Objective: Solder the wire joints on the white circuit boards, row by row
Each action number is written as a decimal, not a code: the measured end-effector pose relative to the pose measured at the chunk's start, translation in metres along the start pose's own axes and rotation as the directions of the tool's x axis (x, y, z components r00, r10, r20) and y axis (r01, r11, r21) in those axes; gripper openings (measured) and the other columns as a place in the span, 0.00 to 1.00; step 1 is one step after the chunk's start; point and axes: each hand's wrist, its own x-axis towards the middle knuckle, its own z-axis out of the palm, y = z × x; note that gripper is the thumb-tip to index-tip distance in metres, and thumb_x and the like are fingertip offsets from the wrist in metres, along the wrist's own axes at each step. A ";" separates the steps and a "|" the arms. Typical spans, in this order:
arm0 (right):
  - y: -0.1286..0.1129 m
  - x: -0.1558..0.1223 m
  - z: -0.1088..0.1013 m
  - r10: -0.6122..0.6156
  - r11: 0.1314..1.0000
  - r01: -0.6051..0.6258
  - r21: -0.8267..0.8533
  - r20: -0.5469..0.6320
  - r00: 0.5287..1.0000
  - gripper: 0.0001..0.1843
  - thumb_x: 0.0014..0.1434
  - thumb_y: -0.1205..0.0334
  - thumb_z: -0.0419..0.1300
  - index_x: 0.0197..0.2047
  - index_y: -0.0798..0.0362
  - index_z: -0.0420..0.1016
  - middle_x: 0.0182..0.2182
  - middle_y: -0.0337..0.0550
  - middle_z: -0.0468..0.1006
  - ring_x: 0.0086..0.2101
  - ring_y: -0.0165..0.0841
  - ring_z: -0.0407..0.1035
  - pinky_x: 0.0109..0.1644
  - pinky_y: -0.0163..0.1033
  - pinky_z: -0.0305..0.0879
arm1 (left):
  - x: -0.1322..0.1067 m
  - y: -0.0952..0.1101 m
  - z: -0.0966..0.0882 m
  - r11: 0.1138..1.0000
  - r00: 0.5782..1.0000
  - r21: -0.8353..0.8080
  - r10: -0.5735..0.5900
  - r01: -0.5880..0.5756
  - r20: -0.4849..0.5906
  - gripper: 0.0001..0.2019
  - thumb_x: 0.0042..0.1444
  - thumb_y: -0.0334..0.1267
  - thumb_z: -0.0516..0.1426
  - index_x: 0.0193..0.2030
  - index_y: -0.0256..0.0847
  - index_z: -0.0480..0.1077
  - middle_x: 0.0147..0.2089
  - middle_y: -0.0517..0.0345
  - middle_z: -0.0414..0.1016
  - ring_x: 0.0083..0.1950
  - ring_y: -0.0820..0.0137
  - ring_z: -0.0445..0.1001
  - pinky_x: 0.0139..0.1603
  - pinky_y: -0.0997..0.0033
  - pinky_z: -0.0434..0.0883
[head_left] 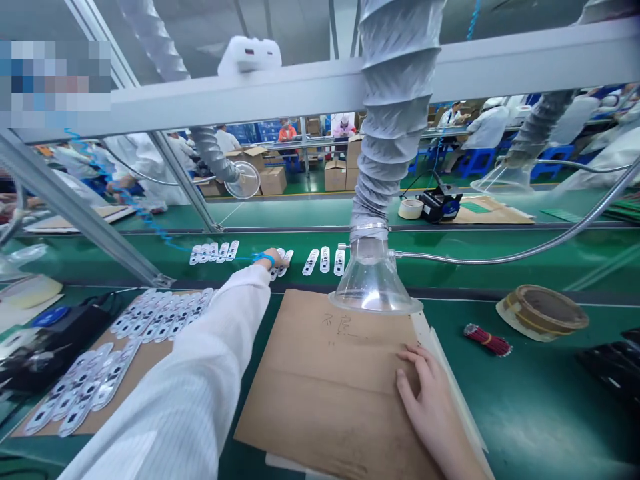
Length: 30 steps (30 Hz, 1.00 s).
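Observation:
My left hand (274,259), with a blue strap at its wrist, reaches far out to the green belt. Its fingers are closed on small white oval circuit boards (287,263); the exact grip is partly hidden. Similar boards lie on the belt on both sides of it, a group (214,252) to the left and several (325,260) to the right. Open and with its fingers a little apart, my right hand (430,393) rests on the right edge of a brown cardboard sheet (325,380), with nothing in its grasp.
A clear fume hood (375,283) hangs over the sheet's far edge. More white boards (163,313) cover cardboard at left. To the right are a bundle of red wires (487,340) and a tape roll (543,313). A metal rail (300,93) crosses above.

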 end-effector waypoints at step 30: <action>0.004 0.002 -0.002 0.010 1.000 -0.010 0.007 0.026 1.000 0.14 0.76 0.53 0.54 0.53 0.48 0.79 0.60 0.55 0.81 0.66 0.55 0.71 0.70 0.68 0.68 | -0.021 -0.003 0.036 0.996 0.991 -0.090 -0.024 0.012 -0.134 0.21 0.75 0.50 0.65 0.65 0.39 0.76 0.65 0.45 0.79 0.62 0.55 0.81 0.63 0.45 0.80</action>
